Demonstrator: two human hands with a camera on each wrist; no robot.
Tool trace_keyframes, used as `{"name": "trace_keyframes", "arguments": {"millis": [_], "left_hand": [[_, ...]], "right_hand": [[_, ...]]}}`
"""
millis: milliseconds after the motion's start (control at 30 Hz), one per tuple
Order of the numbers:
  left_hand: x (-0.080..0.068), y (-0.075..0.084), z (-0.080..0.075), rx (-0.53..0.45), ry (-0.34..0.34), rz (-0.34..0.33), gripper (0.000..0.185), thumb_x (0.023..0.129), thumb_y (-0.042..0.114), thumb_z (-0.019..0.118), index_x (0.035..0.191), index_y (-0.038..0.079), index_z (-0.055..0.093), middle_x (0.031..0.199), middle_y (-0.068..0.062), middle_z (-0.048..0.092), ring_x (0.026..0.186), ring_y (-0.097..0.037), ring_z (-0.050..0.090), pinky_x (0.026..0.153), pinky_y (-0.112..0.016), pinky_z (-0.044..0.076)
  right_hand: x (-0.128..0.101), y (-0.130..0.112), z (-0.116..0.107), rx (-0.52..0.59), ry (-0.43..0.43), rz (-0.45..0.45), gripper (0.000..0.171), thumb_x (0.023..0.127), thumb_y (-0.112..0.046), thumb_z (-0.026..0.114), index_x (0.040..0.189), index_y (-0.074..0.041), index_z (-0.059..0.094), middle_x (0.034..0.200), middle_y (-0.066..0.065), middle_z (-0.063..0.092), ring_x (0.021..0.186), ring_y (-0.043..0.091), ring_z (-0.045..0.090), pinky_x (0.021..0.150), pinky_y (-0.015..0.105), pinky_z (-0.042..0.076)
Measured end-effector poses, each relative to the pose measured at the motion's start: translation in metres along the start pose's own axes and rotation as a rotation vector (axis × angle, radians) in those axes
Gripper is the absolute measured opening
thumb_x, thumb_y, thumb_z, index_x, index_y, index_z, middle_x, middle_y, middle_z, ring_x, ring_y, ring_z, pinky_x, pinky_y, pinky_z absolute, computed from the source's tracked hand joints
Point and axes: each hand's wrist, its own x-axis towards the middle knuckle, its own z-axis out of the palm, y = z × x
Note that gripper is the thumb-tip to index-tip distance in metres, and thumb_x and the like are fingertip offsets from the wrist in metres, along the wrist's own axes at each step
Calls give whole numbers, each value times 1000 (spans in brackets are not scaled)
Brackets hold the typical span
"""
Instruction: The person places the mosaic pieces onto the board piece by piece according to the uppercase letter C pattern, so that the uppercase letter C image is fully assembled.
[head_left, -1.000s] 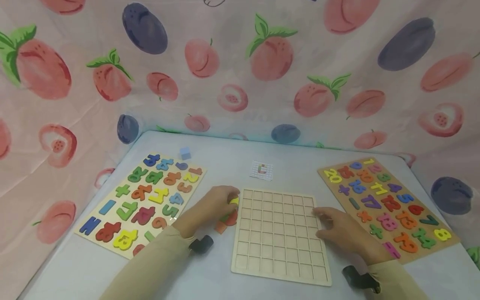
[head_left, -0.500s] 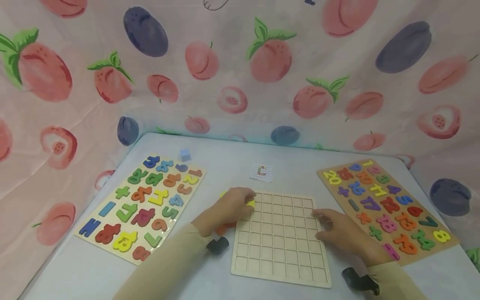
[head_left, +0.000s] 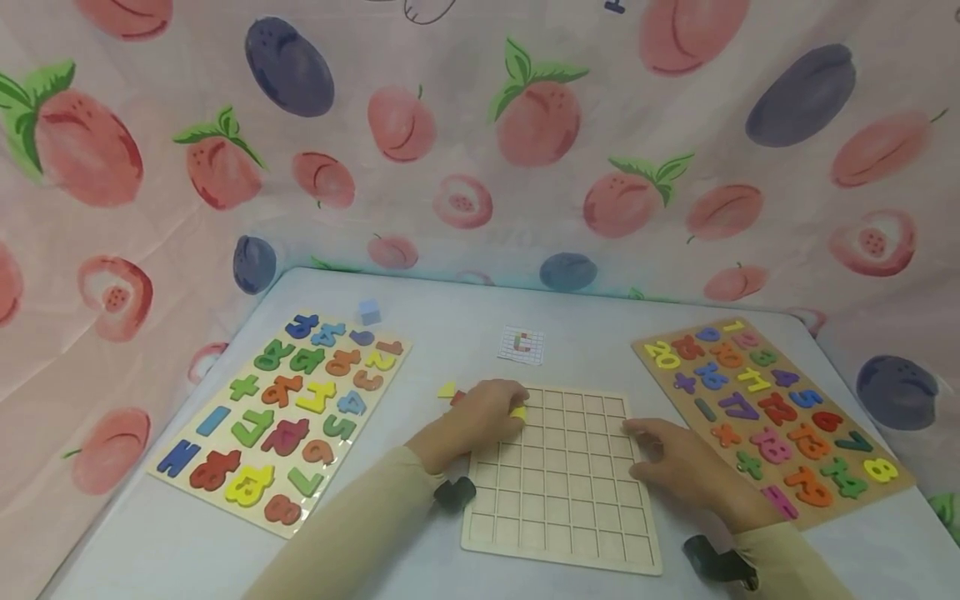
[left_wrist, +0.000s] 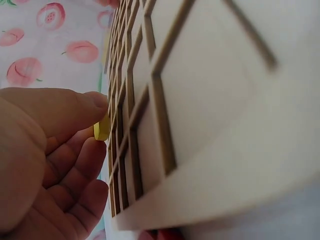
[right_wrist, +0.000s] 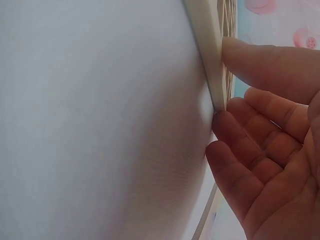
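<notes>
While left hand (head_left: 480, 412) pinches small yellow wooden piece (head_left: 518, 412) over pale wooden grid board (head_left: 562, 492) | right hand (head_left: 678, 467), fingers relaxed, braces board edge.

grid board (head_left: 570, 492): pale matt wood | yellow piece (left_wrist: 101, 128): smooth | table (head_left: 450, 308): smooth matt white

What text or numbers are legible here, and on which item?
"20", "17", "7", "8", "5", plus and minus signs: coloured number pieces on the right number board, upside down to the camera; the other pieces there are too blurred to be sure.
"6", "5", "4", "2", "3", plus, minus, equals: pieces on the left number board; the rest are unclear.
Small grid card: a coloured pattern, no readable text.
Wooden grid board: none.
</notes>
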Motion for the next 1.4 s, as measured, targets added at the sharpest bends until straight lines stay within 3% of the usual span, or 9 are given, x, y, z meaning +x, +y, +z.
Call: {"name": "trace_keyframes", "arguments": {"millis": [167, 500, 933, 1400], "left_hand": [[6, 2, 3, 5, -7, 15, 39, 88, 10, 71, 125, 1, 65, 106, -6, 68, 95, -16, 61, 87, -31, 51], [9, 10, 5, 83, -53, -18, 35, 90, 10, 69, 124, 5, 65, 108, -2, 68, 98, -15, 60, 91, -29, 49], [17, 14, 10, 61, -55, -44, 32, 89, 10, 69, 121, 7, 67, 103, 2, 65, 91, -14, 55, 87, -29, 49], [16, 19, 8, 73, -58, -49, 35, 91, 9, 69, 125, 7, 65, 114, -2, 68, 102, -15, 59, 94, -30, 49]], "right_hand": [[1, 2, 1, 6, -6, -4, 63, 83, -19, 79, 139, -4, 55, 143, 23, 50, 132, 46, 44, 104, 62, 37], [1, 2, 4, 17, 0, -20, 61, 83, -18, 78, 139, -5, 56, 144, 23, 50, 133, 46, 43, 105, 61, 35], [1, 1, 1, -10, 1, -9, 62, 82, -18, 79, 138, -5, 56, 144, 23, 50, 134, 47, 40, 107, 62, 33], [-1, 0, -1, -10, 7, -37, 61, 83, -17, 79, 139, -4, 57, 144, 23, 50, 134, 47, 41, 106, 62, 34]]}}
